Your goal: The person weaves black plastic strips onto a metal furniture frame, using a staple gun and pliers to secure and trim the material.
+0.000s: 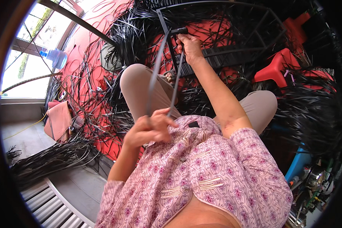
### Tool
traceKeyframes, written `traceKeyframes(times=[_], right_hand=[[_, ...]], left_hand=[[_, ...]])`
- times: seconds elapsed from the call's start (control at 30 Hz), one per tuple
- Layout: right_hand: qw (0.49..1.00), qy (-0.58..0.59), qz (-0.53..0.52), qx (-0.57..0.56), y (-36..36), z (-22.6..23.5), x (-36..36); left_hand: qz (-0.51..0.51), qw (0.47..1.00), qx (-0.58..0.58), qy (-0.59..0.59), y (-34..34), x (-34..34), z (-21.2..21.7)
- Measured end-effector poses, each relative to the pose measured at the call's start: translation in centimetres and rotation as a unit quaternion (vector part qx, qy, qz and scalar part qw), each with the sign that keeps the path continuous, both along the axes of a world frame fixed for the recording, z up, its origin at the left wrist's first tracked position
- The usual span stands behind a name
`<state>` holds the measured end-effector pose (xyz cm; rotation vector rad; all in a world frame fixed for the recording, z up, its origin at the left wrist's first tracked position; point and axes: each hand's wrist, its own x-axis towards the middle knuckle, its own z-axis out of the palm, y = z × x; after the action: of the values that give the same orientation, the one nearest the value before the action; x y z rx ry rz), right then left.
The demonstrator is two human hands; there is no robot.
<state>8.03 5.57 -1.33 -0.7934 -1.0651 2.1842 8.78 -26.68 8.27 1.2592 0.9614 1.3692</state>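
A long dark flat plastic strip [155,74] runs in two strands between the black metal frame [164,22] and my left hand [150,128]. My left hand is in front of my lap, a little smeared by motion, with its fingers curled around the strip. Stretched out over my knees, my right hand [190,46] is closed at the frame's near left corner. It pinches the strip just beside a short black wrapped section [177,31] of the frame's bar. The fingertips of that hand are partly hidden.
Loose black strips [131,28] lie in heaps over the red floor covering [102,136]. A red plastic stool [277,68] stands at the right. Farther left are a clear blue water bottle [57,57] and a pinkish cloth bag [59,119]. A slatted metal seat [51,201] is at lower left.
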Motion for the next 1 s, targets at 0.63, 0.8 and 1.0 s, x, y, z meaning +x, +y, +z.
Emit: traceKeyframes(times=[0.63,0.8,1.0], right_hand=[[0.997,0.034,-0.064,0.011,-2.6,-1.1,0.5],[0.993,-0.033,-0.114,-0.012,-3.7,-3.6,0.4],[0.986,-0.107,-0.127,-0.032,-4.1,-3.8,0.4]], left_hand=[[0.409,0.676,-0.572,-0.221,-18.2,3.2,-8.9],[0.443,0.813,-0.333,0.178,-6.9,-0.6,0.5],[0.325,0.889,-0.017,0.321,10.7,-6.4,1.4]])
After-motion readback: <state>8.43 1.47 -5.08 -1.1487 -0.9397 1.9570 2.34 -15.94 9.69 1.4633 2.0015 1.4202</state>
